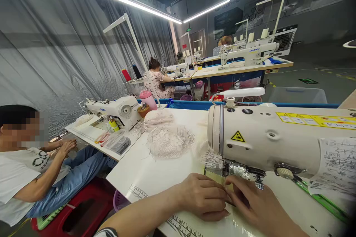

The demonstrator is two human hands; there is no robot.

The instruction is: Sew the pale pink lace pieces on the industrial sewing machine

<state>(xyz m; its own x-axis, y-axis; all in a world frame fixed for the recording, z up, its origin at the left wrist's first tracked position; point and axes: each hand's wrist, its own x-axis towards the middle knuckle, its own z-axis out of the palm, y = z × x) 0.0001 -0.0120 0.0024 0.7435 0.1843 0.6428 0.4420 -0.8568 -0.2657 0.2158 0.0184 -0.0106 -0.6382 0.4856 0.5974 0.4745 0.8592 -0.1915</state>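
In front of the white sewing machine, my two hands meet below its head. My left hand lies palm down with its fingers bent together, their tips beside my other hand. My right hand has thumb and fingers drawn together in a pinch. Whatever is between the fingers is hidden, and I cannot tell what it is. White lace fabric bunches just behind the needle area. Further left on the table rests a heap of pale lace pieces with loose threads.
A paper with handwriting hangs on the machine; a green strip lies below it. To the left, a person sits beside another sewing machine. A pink bottle stands behind the lace. Further back are more machines.
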